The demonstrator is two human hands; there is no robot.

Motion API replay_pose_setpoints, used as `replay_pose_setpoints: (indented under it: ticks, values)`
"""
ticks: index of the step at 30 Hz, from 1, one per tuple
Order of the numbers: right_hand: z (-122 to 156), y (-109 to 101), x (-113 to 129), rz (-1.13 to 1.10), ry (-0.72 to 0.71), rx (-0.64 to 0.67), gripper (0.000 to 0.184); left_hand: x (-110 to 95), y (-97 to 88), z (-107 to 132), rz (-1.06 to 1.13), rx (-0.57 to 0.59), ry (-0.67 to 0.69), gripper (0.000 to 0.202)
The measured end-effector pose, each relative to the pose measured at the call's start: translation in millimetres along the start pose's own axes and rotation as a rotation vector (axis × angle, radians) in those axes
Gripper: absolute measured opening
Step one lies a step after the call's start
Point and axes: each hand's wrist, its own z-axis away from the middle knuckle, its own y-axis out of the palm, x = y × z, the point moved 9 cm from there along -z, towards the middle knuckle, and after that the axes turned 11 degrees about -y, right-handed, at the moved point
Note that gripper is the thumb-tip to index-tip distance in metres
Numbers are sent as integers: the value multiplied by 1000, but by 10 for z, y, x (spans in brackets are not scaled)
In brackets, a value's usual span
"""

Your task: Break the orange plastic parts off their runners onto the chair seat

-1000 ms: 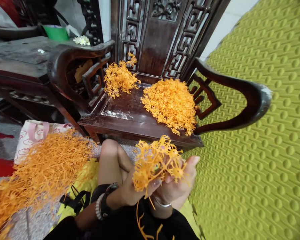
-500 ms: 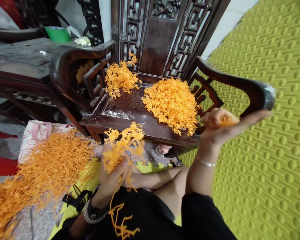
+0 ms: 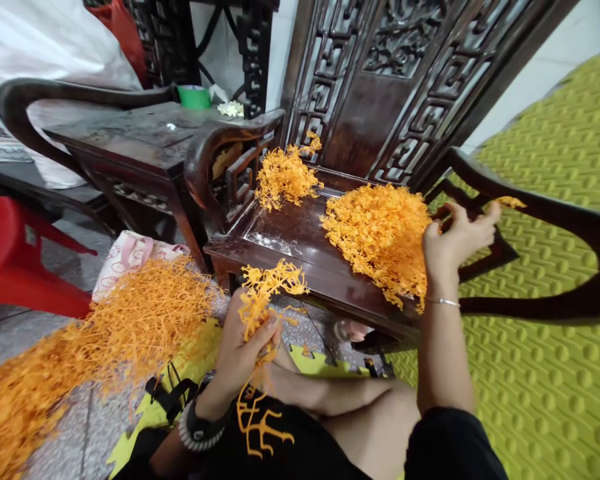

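Observation:
My left hand (image 3: 243, 353) is closed round a bunch of orange plastic sprigs (image 3: 265, 290), held above my lap. A loose orange strip (image 3: 255, 420) hangs from it onto my black clothing. My right hand (image 3: 455, 240) reaches to the right side of the dark carved wooden chair (image 3: 300, 233). Its fingers are curled against the large pile of orange pieces (image 3: 380, 230) on the seat, and I cannot make out whether they hold any. A smaller orange pile (image 3: 285, 177) lies at the back left of the seat.
A big heap of orange strips (image 3: 105, 340) covers the floor at left, over a pink-handled bag (image 3: 130, 257). A red plastic stool (image 3: 15, 257) stands far left. Behind it is a dark table (image 3: 130, 137) with a green cup (image 3: 194, 97). Green foam matting (image 3: 545, 373) lies right.
My hands, together on one bunch a second ago, have parted. The right hand swung out to the chair's arm, then dropped onto the large seat pile. The view has shifted left and up.

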Motion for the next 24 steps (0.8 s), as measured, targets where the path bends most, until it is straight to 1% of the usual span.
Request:
replay_pose_setpoints:
  ticks: [2,4,6,7,8,9,10,12,14,16,17,19,21,22,23,24]
  values:
    - [181,-113,357,-168,-109,-61,38,-69,-51,0,14,-17,16,45]
    - [385,-266,770,-363,-251,-90,30,-127,-113,5,12,-44,6,46]
    - [573,-407,1129,-450,-387,-103,33,-172,-210,13,-11,-94,-4,48]
    - [640,-435,1241,-449,-426,-100,36,-184,-264,16,-22,-113,-7,48]
    - [681,-418,1294,-426,-438,-89,37,-187,-320,18,-31,-125,-7,47]
    - [696,-356,1287,-391,-425,-69,38,-185,-383,20,-32,-137,0,46]
    - [691,-253,1228,-352,-395,-38,38,-174,-458,22,-25,-152,9,45]
    - [664,4,1008,-280,-323,35,36,-129,-631,19,3,-198,23,42]
    - [651,222,769,-235,-288,91,35,-76,-801,4,19,-247,38,40]
    - [660,306,607,-228,-289,97,33,-21,-910,-33,-11,-258,34,41]
    - [670,288,569,-236,-294,78,32,2,-940,-53,-33,-254,27,41]
    - [703,157,579,-287,-290,21,31,44,-965,-79,-50,-241,7,42]
    - [781,-39,715,-443,-274,-1,31,90,-937,-78,-47,-222,-28,42]
    - [855,-119,854,-584,-284,49,32,116,-906,-67,-59,-212,-50,42]
    - [966,-193,1043,-762,-307,140,36,150,-862,-52,-85,-197,-80,42]
    - [1135,-255,1300,-973,-357,295,41,189,-811,-35,-126,-177,-110,40]
